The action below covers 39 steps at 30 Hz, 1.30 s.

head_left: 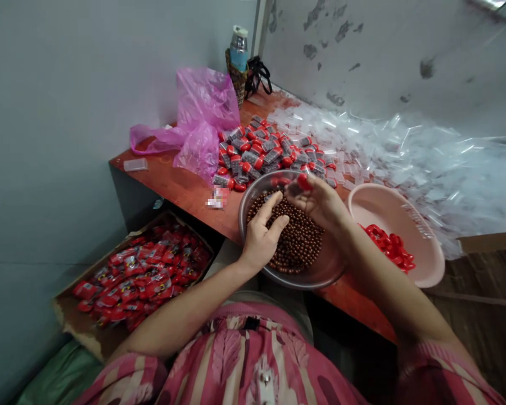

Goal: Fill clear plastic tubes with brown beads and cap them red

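A grey metal bowl (329, 275) full of small brown beads (299, 239) stands at the table's front edge. Above its far side, my right hand (322, 205) is closed on a small clear container with a red cap (304, 181); the clear part is blurred. My left hand (263, 233) is over the bowl's left part, index finger stretched out and thumb apart, fingertips close to the beads. Whether its fingertips touch the beads is unclear. Just behind the bowl lies a heap of red-capped clear containers with dark contents (272, 149).
A pink basin (434, 264) with red caps (390, 247) stands right of the bowl. Empty clear containers (405, 152) spread across the back right. A pink plastic bag (202, 124) and a bottle (238, 50) are behind. A carton (63, 309) of red packets (139, 275) sits lower left.
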Each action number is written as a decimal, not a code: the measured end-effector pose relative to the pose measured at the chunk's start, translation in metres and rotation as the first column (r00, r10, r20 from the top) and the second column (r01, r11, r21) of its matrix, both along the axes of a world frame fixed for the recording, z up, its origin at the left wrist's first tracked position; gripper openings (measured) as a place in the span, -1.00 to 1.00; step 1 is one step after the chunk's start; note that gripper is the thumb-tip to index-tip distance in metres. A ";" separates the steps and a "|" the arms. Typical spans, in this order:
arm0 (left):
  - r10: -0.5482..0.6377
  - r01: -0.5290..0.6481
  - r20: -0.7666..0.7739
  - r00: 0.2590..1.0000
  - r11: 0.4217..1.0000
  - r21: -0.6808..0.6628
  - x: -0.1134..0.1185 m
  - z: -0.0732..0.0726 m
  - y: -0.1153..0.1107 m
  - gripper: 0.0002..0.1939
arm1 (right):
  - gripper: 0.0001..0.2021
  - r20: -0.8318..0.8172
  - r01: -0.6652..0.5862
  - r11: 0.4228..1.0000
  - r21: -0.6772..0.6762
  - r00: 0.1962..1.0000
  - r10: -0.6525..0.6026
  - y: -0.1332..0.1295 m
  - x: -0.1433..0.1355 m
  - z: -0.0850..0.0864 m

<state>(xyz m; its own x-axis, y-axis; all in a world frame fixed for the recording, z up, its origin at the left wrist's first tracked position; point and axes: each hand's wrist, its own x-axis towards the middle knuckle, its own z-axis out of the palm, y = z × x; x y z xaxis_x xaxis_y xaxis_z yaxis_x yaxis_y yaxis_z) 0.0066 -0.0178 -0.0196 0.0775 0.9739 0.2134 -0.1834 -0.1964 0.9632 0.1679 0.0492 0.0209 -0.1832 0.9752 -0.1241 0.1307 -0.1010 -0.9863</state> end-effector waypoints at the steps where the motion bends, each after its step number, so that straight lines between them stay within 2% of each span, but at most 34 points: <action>1: -0.025 0.025 0.020 0.999 0.999 -0.021 0.000 -0.001 0.000 -0.56 | -0.45 0.091 -0.001 0.998 0.069 0.996 -0.005 0.022 0.002 0.001; 2: -0.050 0.051 0.030 0.998 0.998 -0.036 -0.001 -0.001 -0.001 -0.59 | -0.35 0.137 0.011 0.994 0.105 0.990 -0.026 0.044 0.005 0.003; 4: -0.070 0.071 0.029 0.997 0.996 -0.060 -0.002 -0.002 -0.001 -0.62 | -0.19 0.153 0.077 0.995 0.069 0.984 -0.087 0.081 0.013 0.011; 6: -0.055 0.057 0.026 0.998 0.996 -0.074 -0.004 -0.001 -0.002 -0.62 | -0.14 0.150 0.123 0.992 0.040 0.980 -0.127 0.100 0.027 0.023; 7: -0.047 0.049 0.034 0.998 0.996 -0.078 -0.004 0.000 -0.002 -0.62 | -0.17 0.146 0.150 0.987 0.050 0.977 -0.156 0.101 0.035 0.029; 9: -0.030 0.037 0.087 0.996 0.996 -0.084 -0.004 0.001 -0.001 -0.66 | -0.29 0.164 0.190 0.975 0.115 0.965 -0.207 0.088 0.051 0.038; 11: 0.001 0.015 0.186 0.983 0.996 -0.085 -0.003 0.002 -0.001 -0.69 | -0.47 0.257 0.145 0.976 0.160 0.949 -0.183 0.061 0.064 0.038; 14: 0.075 -0.049 0.312 0.947 0.995 -0.092 0.000 0.002 0.000 -0.72 | -0.68 0.447 -0.026 0.993 0.112 0.894 -0.027 0.023 0.067 0.019; 15: 0.099 -0.071 0.332 0.938 0.993 -0.095 0.001 0.002 0.000 -0.73 | -0.74 0.545 -0.112 0.987 0.117 0.838 0.030 0.015 0.063 0.009; 16: 0.120 -0.092 0.341 0.932 0.991 -0.097 0.002 0.002 0.001 -0.74 | -0.78 0.659 -0.215 0.967 0.136 0.748 0.073 0.010 0.057 0.000; 17: 0.138 -0.111 0.340 0.930 0.989 -0.099 0.002 0.002 0.001 -0.74 | -0.79 0.781 -0.339 0.928 0.157 0.617 0.094 0.007 0.048 -0.009; 19: 0.166 -0.142 0.320 0.933 0.985 -0.097 0.002 0.002 0.001 -0.72 | -0.72 0.942 -0.578 0.801 0.157 0.331 0.054 0.010 0.027 -0.024; 20: 0.178 -0.156 0.303 0.936 0.983 -0.094 0.001 0.001 0.000 -0.72 | -0.68 0.971 -0.661 0.736 0.148 0.239 0.020 0.014 0.017 -0.030; 22: 0.199 -0.182 0.273 0.941 0.979 -0.088 0.000 0.001 0.000 -0.71 | -0.66 0.990 -0.764 0.633 0.128 0.138 -0.034 0.022 0.001 -0.038; 23: 0.204 -0.188 0.270 0.941 0.979 -0.081 0.000 0.000 0.000 -0.72 | -0.66 0.993 -0.790 0.602 0.115 0.110 -0.045 0.026 -0.003 -0.040; 25: 0.202 -0.190 0.286 0.937 0.979 -0.071 0.000 0.000 0.000 -0.74 | -0.69 0.997 -0.801 0.594 0.078 0.074 -0.031 0.031 -0.004 -0.041; 27: 0.193 -0.179 0.304 0.933 0.981 -0.072 0.000 -0.001 0.000 -0.74 | -0.74 0.997 -0.779 0.625 0.051 0.079 0.018 0.032 0.004 -0.039; 31: 0.170 -0.152 0.297 0.939 0.985 -0.085 0.001 0.000 0.000 -0.73 | -0.77 0.976 -0.729 0.669 0.147 0.218 0.023 0.021 0.030 -0.037; 33: 0.159 -0.140 0.300 0.941 0.987 -0.083 0.001 0.000 0.000 -0.73 | -0.76 0.972 -0.731 0.663 0.161 0.234 0.021 0.012 0.034 -0.040; 35: 0.151 -0.134 0.311 0.938 0.988 -0.076 0.001 0.000 0.000 -0.74 | -0.75 0.975 -0.792 0.602 0.102 0.198 0.096 0.000 0.027 -0.044; 39: 0.151 -0.141 0.326 0.933 0.988 -0.055 0.000 -0.001 0.001 -0.76 | -0.81 0.935 -0.929 0.371 -0.004 0.128 0.331 -0.027 -0.007 -0.047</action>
